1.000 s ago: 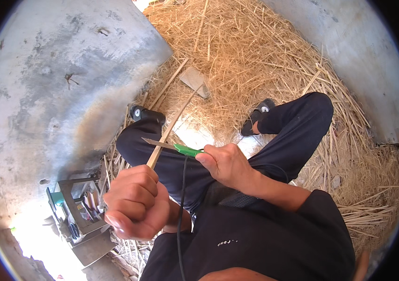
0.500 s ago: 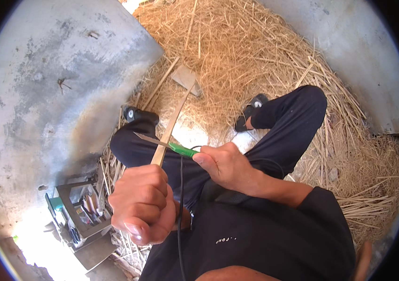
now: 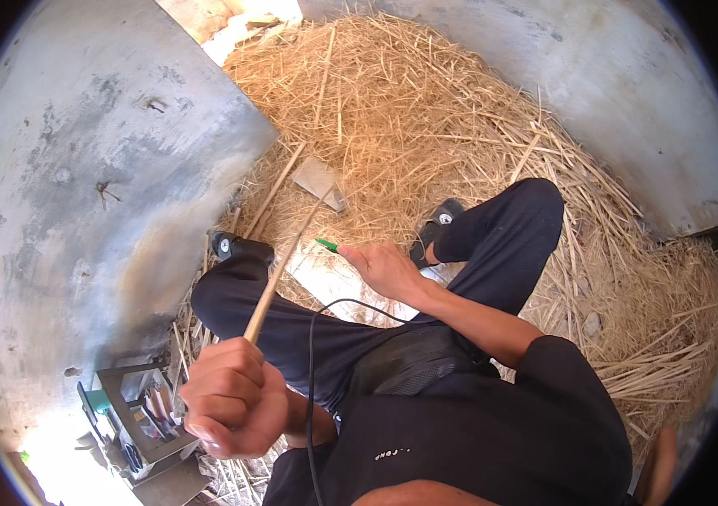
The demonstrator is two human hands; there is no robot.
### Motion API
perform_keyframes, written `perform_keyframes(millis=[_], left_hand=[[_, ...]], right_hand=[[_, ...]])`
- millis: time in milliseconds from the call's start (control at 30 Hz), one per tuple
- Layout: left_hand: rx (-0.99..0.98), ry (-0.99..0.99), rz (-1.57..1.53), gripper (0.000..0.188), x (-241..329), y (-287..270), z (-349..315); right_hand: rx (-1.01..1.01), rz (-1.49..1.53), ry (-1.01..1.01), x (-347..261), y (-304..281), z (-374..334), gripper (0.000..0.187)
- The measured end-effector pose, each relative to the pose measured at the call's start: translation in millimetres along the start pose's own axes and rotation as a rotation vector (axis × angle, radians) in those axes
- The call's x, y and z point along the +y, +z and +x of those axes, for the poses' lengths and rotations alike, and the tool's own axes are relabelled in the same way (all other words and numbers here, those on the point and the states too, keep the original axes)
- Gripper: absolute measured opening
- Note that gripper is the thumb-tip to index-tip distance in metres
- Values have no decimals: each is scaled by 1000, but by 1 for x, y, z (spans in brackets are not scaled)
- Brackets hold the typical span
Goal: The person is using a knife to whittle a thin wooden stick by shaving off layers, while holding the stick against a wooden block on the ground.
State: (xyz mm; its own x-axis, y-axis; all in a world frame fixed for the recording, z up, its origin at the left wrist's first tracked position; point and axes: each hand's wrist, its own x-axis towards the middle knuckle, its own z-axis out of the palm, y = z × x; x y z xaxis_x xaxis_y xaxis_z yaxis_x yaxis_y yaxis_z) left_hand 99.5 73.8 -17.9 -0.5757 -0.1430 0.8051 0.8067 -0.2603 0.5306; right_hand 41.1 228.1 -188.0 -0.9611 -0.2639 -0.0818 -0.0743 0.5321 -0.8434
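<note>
A: What is nearest the camera?

B: The left hand [image 3: 232,396], curled into a tight fist around the lower end of a thin pale stick [image 3: 285,261]. The stick rises from the fingers [image 3: 222,371] up and away over the knee of the dark trousers [image 3: 291,325].

A: And the other hand?

B: The right hand [image 3: 386,268] sits farther out, past the left fist and to its right, fingers closed on a green-handled tool [image 3: 326,244]. Only the green tip pokes out on the fingers' left side; the blade, if any, I cannot tell. The stick's upper part runs just beside that tip, not touching it as far as I can see.

A: How would the stick handle?

B: I judge it light, stiff and dry, likely to snap or splinter if bent hard. A firm grip low down, as now, steadies it; the far end is free to whip.

A: Anything else close by?

B: A black cable [image 3: 313,354] loops between the two forearms. Down and left of the left fist stands a small metal rack [image 3: 135,413] of tools.

A: Farther out?

B: Black shoes [image 3: 437,226] beyond the right hand, then a deep heap of straw [image 3: 426,110] with a flat grey slab [image 3: 318,179] lying in it, and grey concrete walls [image 3: 80,169] on both sides.
</note>
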Motion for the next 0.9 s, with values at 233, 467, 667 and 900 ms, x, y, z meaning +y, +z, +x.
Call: perform_keyframes(millis=[233,467,667,900], left_hand=[[-50,74,32,46,-5,0,8],[-2,49,79,48,-2,-2,1],[31,36,48,49,4,-13,2],[10,79,40,46,-1,-12,-2]], right_hand=[[251,326,-462,-32,22,-24,40],[171,213,-512,-53,6,-24,36],[47,2,9,6,27,5,45],[123,236,-568,-45,16,-31,39]])
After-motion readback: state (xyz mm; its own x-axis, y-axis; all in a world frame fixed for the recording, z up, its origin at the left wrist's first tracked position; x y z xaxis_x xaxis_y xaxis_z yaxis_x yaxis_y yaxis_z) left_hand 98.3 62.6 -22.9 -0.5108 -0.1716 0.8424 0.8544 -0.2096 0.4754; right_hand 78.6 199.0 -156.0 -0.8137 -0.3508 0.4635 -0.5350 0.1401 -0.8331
